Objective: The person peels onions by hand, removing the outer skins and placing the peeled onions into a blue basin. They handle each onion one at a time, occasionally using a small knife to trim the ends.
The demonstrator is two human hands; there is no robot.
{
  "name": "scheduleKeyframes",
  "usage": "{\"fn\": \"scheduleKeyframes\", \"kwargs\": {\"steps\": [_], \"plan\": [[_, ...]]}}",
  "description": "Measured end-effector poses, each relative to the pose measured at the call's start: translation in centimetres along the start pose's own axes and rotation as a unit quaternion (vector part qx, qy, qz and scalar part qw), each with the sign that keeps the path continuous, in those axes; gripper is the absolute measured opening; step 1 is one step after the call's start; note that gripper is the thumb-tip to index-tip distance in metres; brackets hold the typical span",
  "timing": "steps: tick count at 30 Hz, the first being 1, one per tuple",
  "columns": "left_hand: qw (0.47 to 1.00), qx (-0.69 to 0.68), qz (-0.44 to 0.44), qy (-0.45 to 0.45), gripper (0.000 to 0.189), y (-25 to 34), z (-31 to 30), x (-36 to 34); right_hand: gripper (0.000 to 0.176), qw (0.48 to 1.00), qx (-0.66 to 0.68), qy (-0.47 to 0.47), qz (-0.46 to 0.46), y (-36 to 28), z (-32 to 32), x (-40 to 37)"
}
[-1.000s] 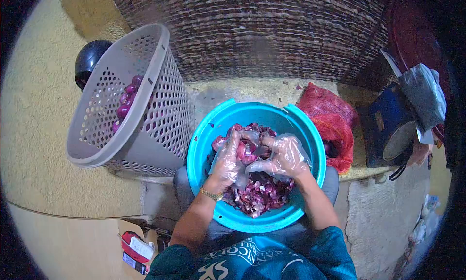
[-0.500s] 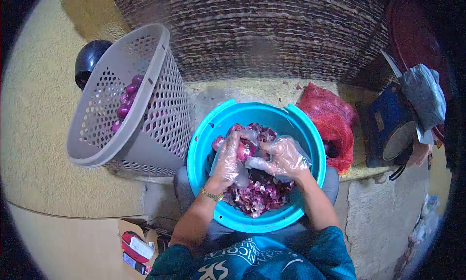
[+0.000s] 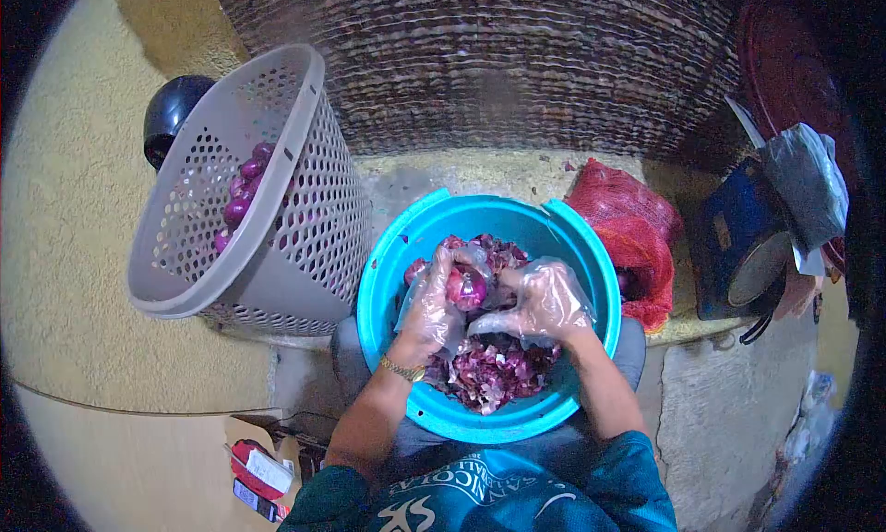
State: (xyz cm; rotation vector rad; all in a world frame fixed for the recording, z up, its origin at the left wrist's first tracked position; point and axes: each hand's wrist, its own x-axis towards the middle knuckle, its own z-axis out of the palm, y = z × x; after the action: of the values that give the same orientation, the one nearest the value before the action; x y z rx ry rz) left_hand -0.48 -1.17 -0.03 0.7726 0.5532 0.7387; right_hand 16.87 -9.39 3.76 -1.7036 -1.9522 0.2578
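A turquoise basin (image 3: 388, 384) rests between the knees, with dry purple onion skins (image 3: 494, 375) and some onions in it. Over the basin, my left hand (image 3: 434, 306), in a clear plastic glove, is closed round a shiny red onion (image 3: 467, 289). My right hand (image 3: 543, 301), gloved the same way, is just right of that onion. Its thumb stretches left below the onion, and its other fingers are partly hidden behind the hand and the creased plastic.
A tall grey perforated basket (image 3: 318, 246) with several red onions (image 3: 242, 195) leans at the left. Behind the basin's right side lies a red mesh bag (image 3: 632, 246). Farther right stand a blue scale-like object (image 3: 734, 237) and a grey plastic bag (image 3: 808, 177).
The onion's smooth side shows more fully in my left hand. My right hand has shifted slightly, its thumb now a little lower and apart from the onion.
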Motion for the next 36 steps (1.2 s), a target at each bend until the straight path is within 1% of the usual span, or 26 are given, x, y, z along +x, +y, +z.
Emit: {"fn": "scheduleKeyframes", "kwargs": {"steps": [1, 2, 3, 5, 6, 8, 9, 10, 11, 15, 18, 20, 22, 24, 26, 27, 28, 29, 30, 31, 32, 33, 34, 35, 36], "plan": [[1.0, -0.002, 0.002, -0.012, 0.048, -0.1, 0.0, 0.0, 0.06, 1.0, 0.0, 0.0, 0.0, 0.1, 0.1, 0.0], [1.0, -0.003, 0.002, -0.012, 0.048, -0.2, 0.1, -0.2, 0.063, 0.999, -0.006, 0.033, 0.009, 0.2, 0.4, 0.0], [0.998, 0.046, 0.032, -0.019, 0.047, -0.3, 0.2, -0.5, 0.066, 0.998, -0.011, 0.067, 0.017, 0.4, 0.6, 0.0], [0.985, 0.143, 0.092, -0.031, 0.052, -0.3, 0.4, -0.9, 0.068, 0.998, -0.014, 0.068, 0.01, 0.5, 0.7, 0.1], [0.985, 0.143, 0.091, -0.03, 0.052, -0.8, -0.3, -0.6, 0.067, 0.998, -0.017, 0.068, 0.005, 0.3, 0.7, 0.1], [0.952, 0.283, 0.113, -0.029, 0.051, -2.0, -2.4, 0.7, 0.066, 0.997, -0.02, 0.069, 0.0, 0.3, 0.7, 0.1], [0.952, 0.283, 0.114, -0.029, 0.051, -1.3, -1.5, 0.4, 0.064, 0.998, -0.019, 0.059, 0.003, 0.3, 0.7, 0.1], [0.984, 0.162, 0.072, -0.026, 0.047, -0.2, 0.2, -0.2, 0.062, 0.999, -0.017, 0.048, 0.006, 0.3, 0.7, 0.1], [0.999, 0.039, 0.029, -0.023, 0.049, 0.4, 1.2, -0.6, 0.062, 0.999, -0.018, 0.048, 0.006, 0.2, 0.6, 0.0], [0.999, 0.03, 0.038, -0.014, 0.049, 0.5, 1.3, -0.7, 0.057, 0.999, 0.001, 0.031, 0.007, 0.2, 0.7, 0.0], [0.995, 0.071, 0.055, -0.039, 0.05, 0.0, 0.5, -0.2, 0.055, 1.0, 0.006, 0.017, 0.003, 0.1, 0.5, 0.0], [0.998, 0.057, 0.027, 0.016, 0.05, -0.7, 0.0, 0.1, 0.054, 1.0, -0.001, 0.006, -0.002, -0.1, 0.3, 0.0], [0.997, 0.061, 0.035, 0.012, 0.05, -0.1, 0.6, -0.3, 0.049, 1.0, -0.01, -0.024, -0.011, -0.1, 0.1, 0.1], [0.997, 0.064, 0.042, 0.008, 0.049, 0.5, 1.3, -0.8, 0.049, 0.999, -0.017, -0.037, -0.028, 0.0, 0.3, 0.1], [1.0, -0.014, 0.009, 0.006, 0.047, 0.9, 1.6, -1.0, 0.049, 0.997, -0.023, -0.049, -0.046, 0.0, 0.2, 0.1], [1.0, -0.014, 0.01, 0.006, 0.047, 0.8, 1.4, -0.9, 0.049, 0.995, -0.032, -0.069, -0.06, -0.1, 0.1, 0.1], [0.999, 0.019, 0.027, 0.03, 0.045, 0.4, 1.0, -0.5, 0.049, 0.992, -0.042, -0.09, -0.074, -0.1, 0.0, 0.0], [0.996, 0.052, 0.045, 0.055, 0.044, -0.1, 0.3, -0.1, 0.049, 0.992, -0.042, -0.09, -0.075, 0.2, 0.3, 0.0], [0.998, -0.04, 0.031, 0.04, 0.042, -0.4, -0.5, 0.5, 0.049, 0.991, -0.052, -0.095, -0.078, 0.7, 0.7, 0.0], [0.998, -0.04, 0.031, 0.04, 0.042, -0.8, -1.2, 0.6, 0.049, 0.99, -0.061, -0.1, -0.081, 0.9, 0.9, 0.0], [0.997, -0.067, 0.023, 0.01, 0.042, -1.2, -1.8, 0.8, 0.049, 0.99, -0.061, -0.1, -0.082, 1.0, 1.0, -0.1], [0.995, -0.095, 0.015, -0.02, 0.043, -0.8, -1.5, 0.6, 0.053, 0.998, -0.011, -0.047, -0.05, 0.7, 0.7, -0.1], [0.995, -0.095, 0.015, -0.02, 0.043, -0.6, -1.0, 0.4, 0.057, 0.999, 0.038, 0.005, -0.017, 0.4, 0.5, -0.2], [0.997, -0.08, -0.001, -0.008, 0.043, -0.4, -0.4, 0.1, 0.057, 0.999, 0.038, 0.005, -0.017, 0.2, 0.3, -0.2], [0.998, -0.064, -0.018, 0.003, 0.043, -0.1, 0.3, -0.2, 0.06, 0.999, 0.018, 0.028, 0.0, 0.1, 0.0, -0.1]]}}
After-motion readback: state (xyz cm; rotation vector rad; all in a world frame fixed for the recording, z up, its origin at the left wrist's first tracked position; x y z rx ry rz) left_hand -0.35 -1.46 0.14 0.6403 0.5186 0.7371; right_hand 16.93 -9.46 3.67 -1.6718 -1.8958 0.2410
